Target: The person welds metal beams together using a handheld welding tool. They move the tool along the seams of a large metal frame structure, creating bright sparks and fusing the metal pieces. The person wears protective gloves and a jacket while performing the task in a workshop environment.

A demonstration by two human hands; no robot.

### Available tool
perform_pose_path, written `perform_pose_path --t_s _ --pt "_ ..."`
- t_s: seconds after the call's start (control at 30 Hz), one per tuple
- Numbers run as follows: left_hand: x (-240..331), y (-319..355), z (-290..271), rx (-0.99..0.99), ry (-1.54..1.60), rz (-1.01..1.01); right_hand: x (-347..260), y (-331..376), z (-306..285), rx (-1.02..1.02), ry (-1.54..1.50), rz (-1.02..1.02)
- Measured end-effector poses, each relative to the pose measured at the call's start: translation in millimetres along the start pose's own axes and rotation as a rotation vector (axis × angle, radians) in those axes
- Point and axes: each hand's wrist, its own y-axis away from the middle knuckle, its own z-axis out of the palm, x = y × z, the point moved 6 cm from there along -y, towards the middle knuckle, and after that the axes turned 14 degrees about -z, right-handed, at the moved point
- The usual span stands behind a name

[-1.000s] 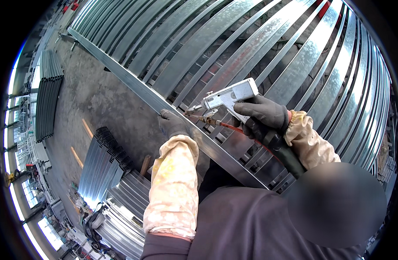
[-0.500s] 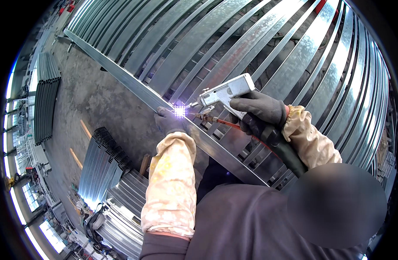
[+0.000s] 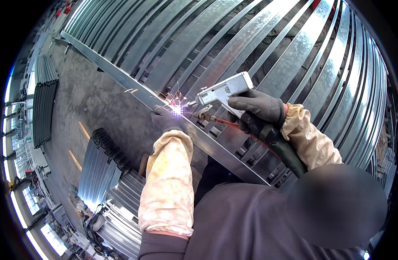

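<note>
My right hand (image 3: pixel 256 112), in a dark glove with a pale sleeve cover, grips a grey pistol-shaped welding gun (image 3: pixel 222 91). Its nozzle points left at a bright arc with sparks (image 3: pixel 177 111) on a long galvanized steel rail (image 3: pixel 121 80). A red wire and a thick dark hose (image 3: pixel 285 149) trail from the gun toward my body. My left hand (image 3: pixel 166 120), also gloved, rests on the rail right beside the arc, fingers pressed down on the metal. The rail crosses the ends of many parallel galvanized bars (image 3: pixel 233 47) of a fence panel.
Stacks of galvanized profiles (image 3: pixel 101 169) lie on the concrete floor (image 3: pixel 81 104) to my lower left. More dark bundles of bars (image 3: pixel 45 104) sit at the far left near bright windows. My dark-clothed torso fills the lower middle.
The arc still burns and now throws more sparks. Both hands and the gun have stayed at about the same spot on the rail since the arc lit half a second ago.
</note>
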Motion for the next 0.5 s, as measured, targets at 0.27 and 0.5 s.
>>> perform_pose_path --t_s 0.27,0.5 --pt "13 15 -9 0.023 -0.033 0.008 1 1 3 -0.032 -0.016 -0.016" --pt "6 8 -6 -0.027 0.034 0.019 7 2 -2 -0.054 0.015 -0.019"
